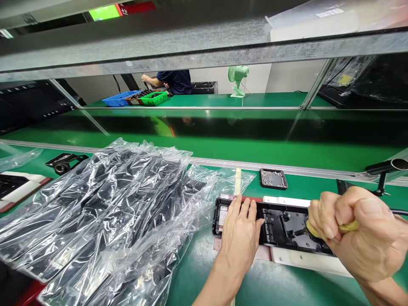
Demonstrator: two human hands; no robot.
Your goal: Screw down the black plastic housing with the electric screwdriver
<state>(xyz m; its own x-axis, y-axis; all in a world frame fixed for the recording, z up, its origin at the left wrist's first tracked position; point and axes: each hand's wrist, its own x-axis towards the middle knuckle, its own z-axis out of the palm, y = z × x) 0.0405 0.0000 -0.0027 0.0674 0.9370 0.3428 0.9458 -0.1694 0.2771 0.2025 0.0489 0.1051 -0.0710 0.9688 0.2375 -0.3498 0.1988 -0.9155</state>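
Observation:
A long black plastic housing (287, 225) lies open side up in a white fixture (306, 259) on the green bench. Ribs, posts and a pale label show inside it. My left hand (240, 225) rests flat on its left part, fingers stretched out. Over the right end, my right hand (357, 231) is closed in a fist around a yellow object (312, 229), mostly hidden by the fingers, so its kind cannot be made out. Behind the housing sits a small black tray (273, 178) of tiny shiny metal parts.
Clear plastic bags (127, 221) with dark parts cover the bench's left side. A metal shelf (191, 59) crosses overhead. A black tube on a stand (382, 170) is at right. Beyond are a green fan (237, 78), bins (154, 98) and another person (175, 82).

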